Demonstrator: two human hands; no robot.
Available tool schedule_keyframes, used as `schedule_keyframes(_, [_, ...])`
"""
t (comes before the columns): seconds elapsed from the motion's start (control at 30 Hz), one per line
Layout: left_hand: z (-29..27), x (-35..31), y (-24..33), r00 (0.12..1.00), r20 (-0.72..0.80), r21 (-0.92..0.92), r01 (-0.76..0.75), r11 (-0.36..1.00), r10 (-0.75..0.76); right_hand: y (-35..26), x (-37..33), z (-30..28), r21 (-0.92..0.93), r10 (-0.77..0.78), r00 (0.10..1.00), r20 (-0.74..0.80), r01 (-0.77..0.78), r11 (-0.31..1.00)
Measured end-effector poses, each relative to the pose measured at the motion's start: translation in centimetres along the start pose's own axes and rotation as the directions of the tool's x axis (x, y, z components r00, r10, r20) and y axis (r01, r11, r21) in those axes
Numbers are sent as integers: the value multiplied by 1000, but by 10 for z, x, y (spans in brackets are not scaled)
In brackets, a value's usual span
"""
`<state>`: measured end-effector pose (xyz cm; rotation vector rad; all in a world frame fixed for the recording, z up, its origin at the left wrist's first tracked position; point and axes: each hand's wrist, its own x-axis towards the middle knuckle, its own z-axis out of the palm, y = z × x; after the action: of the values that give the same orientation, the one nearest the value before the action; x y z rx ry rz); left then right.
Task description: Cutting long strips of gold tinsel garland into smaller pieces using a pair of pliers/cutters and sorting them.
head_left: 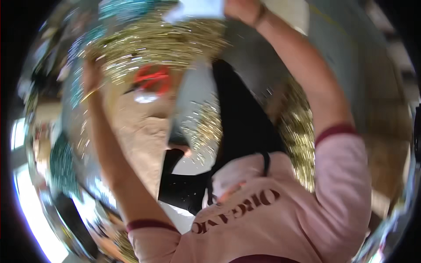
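Note:
The whole picture is smeared by motion. A wide bunch of shiny gold tinsel (162,46) stretches across the upper part in front of me. At its left end is my left hand (92,72), its fingers too blurred to show whether they grip the strands. Up at the top edge, my right hand (243,9) is closed on a thin white sheet (197,8), whose material I cannot make out. The sheet overlaps the far side of the tinsel.
Below the tinsel, a red looped object (153,79) lies on a brown cardboard-like surface (147,127). More gold tinsel (300,136) is beside my right leg, and some strands (206,125) lie between my legs. Teal tinsel (66,166) hangs at the left.

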<state>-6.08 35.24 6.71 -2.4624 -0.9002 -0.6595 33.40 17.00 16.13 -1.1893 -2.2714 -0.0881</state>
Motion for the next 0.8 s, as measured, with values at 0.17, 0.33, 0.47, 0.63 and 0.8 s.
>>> schedule_keyframes(0.17, [-49, -14, 72, 399, 433, -691, 722, -14, -808, 37, -184, -73, 180, 494, 869, -4, -486, 855])
schedule_keyframes(0.33, [-119, -57, 185, 483, 634, -735, 618, -277, -604, -25, -432, -49, -126, 936, 147, 319, -972, 196])
schedule_keyframes(0.47, [-138, -108, 220, 637, 718, -682, 564, -466, -280, -94, -488, -9, -427, 907, 247, 342, -819, 384])
schedule_keyframes(0.63, [-84, -92, 281, 576, 802, -540, 587, -603, -157, -104, -507, -5, -430, 927, 302, 220, -823, 371])
schedule_keyframes(0.8, [-97, -66, 333, 588, 803, -544, 653, -527, -100, -55, -484, -29, -189, 936, 101, -337, -981, 38])
